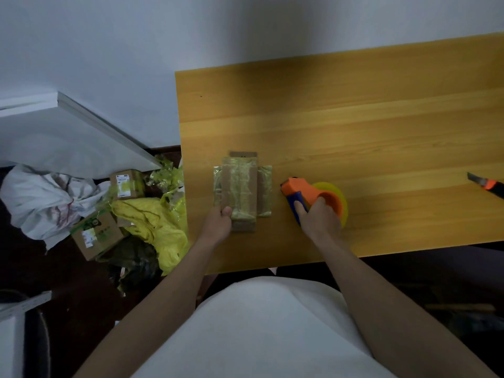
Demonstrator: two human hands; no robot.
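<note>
a flat cardboard package (240, 192) wrapped in tape lies on the wooden tabletop (354, 126). the left hand (218, 223) pinches its near corner, fingers curled. the right hand (319, 218) fingers wrap an orange tape dispenser (308, 193) just beside it.

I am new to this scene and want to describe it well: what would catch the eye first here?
The bright orange tape dispenser with its yellow roll stands out mid-table, held by the right grip. Just left of it lies a flat cardboard parcel wrapped in yellowish tape, its near end held by the left grip. On the floor beside the table, yellow plastic and small boxes lie heaped.
</note>
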